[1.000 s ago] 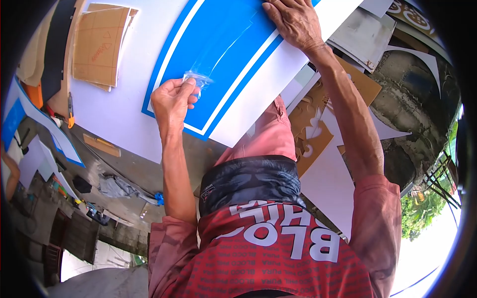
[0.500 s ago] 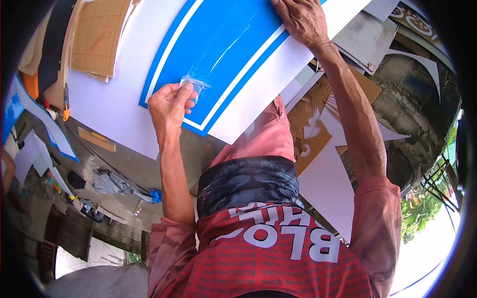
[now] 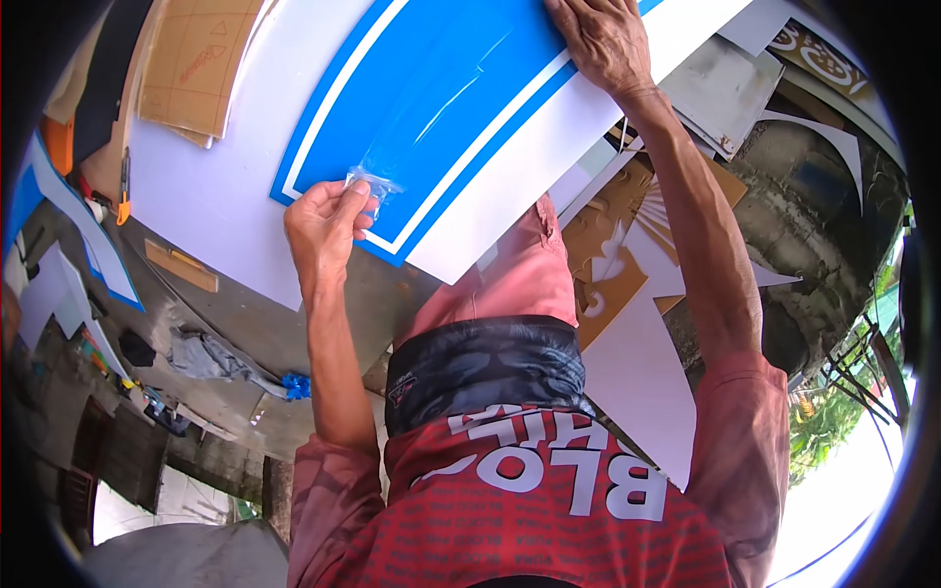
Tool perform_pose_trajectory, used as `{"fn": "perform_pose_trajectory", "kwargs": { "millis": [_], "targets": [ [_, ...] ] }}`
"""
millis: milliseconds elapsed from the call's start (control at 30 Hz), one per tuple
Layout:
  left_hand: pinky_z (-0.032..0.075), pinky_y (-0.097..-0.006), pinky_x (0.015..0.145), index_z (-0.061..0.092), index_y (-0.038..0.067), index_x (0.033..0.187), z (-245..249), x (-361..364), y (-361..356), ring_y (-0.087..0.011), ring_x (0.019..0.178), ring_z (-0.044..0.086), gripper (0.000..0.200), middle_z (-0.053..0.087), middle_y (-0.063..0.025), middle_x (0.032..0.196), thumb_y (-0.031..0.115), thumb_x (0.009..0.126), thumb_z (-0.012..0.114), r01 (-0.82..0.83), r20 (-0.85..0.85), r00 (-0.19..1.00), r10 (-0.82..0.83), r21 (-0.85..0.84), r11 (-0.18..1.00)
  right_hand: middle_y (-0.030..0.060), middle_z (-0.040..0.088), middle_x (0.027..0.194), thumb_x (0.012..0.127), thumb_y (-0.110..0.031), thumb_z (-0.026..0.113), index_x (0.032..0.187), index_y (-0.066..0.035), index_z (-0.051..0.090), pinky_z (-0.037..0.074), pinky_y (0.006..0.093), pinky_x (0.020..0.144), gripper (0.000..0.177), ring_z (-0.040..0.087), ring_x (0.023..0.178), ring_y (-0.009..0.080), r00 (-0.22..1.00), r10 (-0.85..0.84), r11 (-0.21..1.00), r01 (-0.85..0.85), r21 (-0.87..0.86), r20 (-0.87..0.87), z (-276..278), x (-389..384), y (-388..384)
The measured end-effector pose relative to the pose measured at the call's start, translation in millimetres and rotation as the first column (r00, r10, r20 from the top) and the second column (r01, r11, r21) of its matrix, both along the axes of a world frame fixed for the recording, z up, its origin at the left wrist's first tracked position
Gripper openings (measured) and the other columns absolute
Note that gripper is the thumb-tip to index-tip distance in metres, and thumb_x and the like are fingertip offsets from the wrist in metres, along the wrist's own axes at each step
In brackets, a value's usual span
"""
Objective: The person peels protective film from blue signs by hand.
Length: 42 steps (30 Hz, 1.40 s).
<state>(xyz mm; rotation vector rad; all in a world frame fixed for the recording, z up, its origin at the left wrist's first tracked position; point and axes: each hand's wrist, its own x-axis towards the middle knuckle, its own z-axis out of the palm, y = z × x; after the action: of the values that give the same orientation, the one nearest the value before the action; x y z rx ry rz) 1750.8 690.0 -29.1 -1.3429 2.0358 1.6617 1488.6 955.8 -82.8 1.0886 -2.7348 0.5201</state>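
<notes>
A curved blue panel (image 3: 470, 122) with a white border line lies across a larger white sheet. My left hand (image 3: 323, 225) is closed at the panel's near end, with thumb and fingers pinching a crumpled piece of clear film (image 3: 376, 186). A faint shiny streak runs from the film up along the blue surface. Farther up, my right hand (image 3: 606, 47) lies flat with its fingers stretched over the panel's right edge, some fingertips cut off by the top of the view.
Brown paper-covered sheets (image 3: 191, 69) lie on the white sheet (image 3: 211, 186) at left, near an orange-and-black cutter (image 3: 124, 191). On the right are brown cut-out boards (image 3: 613, 265) and white offcuts (image 3: 652, 382). A grey cloth (image 3: 201, 353) lies lower left.
My left hand has shifted slightly toward me and to the left, still pinching the clear film. My right hand stays flat on the panel. The whole view has tilted a little.
</notes>
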Motion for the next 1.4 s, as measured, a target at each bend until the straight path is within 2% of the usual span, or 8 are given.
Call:
{"fn": "perform_pose_trajectory", "kwargs": {
  "millis": [233, 433, 633, 1100, 1400],
  "targets": [
    [0.047, -0.0214, 0.048, 0.070, -0.004, 0.096, -3, 14, -5, -0.0104, 0.058, 0.066, 0.020, 0.075, -0.0131, 0.079, 0.011, 0.088, 0.078, -0.018, 0.004, 1.000, 0.018, 0.017, 1.000, 0.0137, 0.046, 0.154, 0.108, -0.033, 0.040, 0.144, -0.011, 0.055, 0.022, 0.0501, 0.122, 0.045, 0.034, 0.147, 0.0379, 1.000, 0.003, 1.000, -0.003, -0.002, 0.005, -1, 1, 1],
    [0.047, -0.0222, 0.049, 0.071, -0.003, 0.095, -5, 26, -10, -0.0094, 0.057, 0.063, 0.022, 0.074, -0.0114, 0.079, 0.016, 0.087, 0.080, -0.046, -0.002, 0.999, 0.046, 0.040, 0.998, 0.0132, 0.046, 0.155, 0.108, -0.031, 0.040, 0.144, -0.011, 0.055, 0.023, 0.0500, 0.122, 0.044, 0.034, 0.147, 0.0380, 1.000, 0.000, 1.000, 0.000, 0.018, -0.017, -2, 0, 1],
    [0.046, -0.0205, 0.048, 0.068, -0.005, 0.096, -3, 34, -16, -0.0094, 0.059, 0.065, 0.021, 0.075, -0.0128, 0.080, 0.012, 0.088, 0.078, -0.055, 0.011, 0.998, 0.055, 0.041, 0.998, 0.0122, 0.045, 0.156, 0.108, -0.032, 0.039, 0.145, -0.011, 0.054, 0.022, 0.0499, 0.122, 0.045, 0.033, 0.148, 0.0377, 1.000, -0.006, 0.999, 0.007, 0.032, -0.017, -4, 0, 0],
    [0.046, -0.0220, 0.049, 0.069, -0.006, 0.097, 2, 60, -28, -0.0098, 0.058, 0.064, 0.021, 0.074, -0.0116, 0.079, 0.012, 0.089, 0.077, -0.053, 0.089, 0.995, 0.053, 0.002, 0.999, 0.0138, 0.048, 0.153, 0.107, -0.030, 0.041, 0.143, -0.009, 0.056, 0.025, 0.0513, 0.120, 0.044, 0.037, 0.145, 0.0396, 0.999, 0.005, 1.000, -0.005, 0.018, -0.041, -3, 0, 0],
    [0.047, -0.0229, 0.050, 0.070, -0.005, 0.097, -3, 87, -34, -0.0096, 0.058, 0.063, 0.019, 0.074, -0.0100, 0.078, 0.012, 0.089, 0.076, -0.074, 0.105, 0.992, 0.074, -0.006, 0.997, 0.0124, 0.045, 0.156, 0.108, -0.033, 0.036, 0.145, -0.010, 0.054, 0.022, 0.0502, 0.123, 0.047, 0.034, 0.148, 0.0364, 0.998, -0.012, 0.998, 0.015, 0.056, -0.060, -7, -2, -2]
  ]
}}
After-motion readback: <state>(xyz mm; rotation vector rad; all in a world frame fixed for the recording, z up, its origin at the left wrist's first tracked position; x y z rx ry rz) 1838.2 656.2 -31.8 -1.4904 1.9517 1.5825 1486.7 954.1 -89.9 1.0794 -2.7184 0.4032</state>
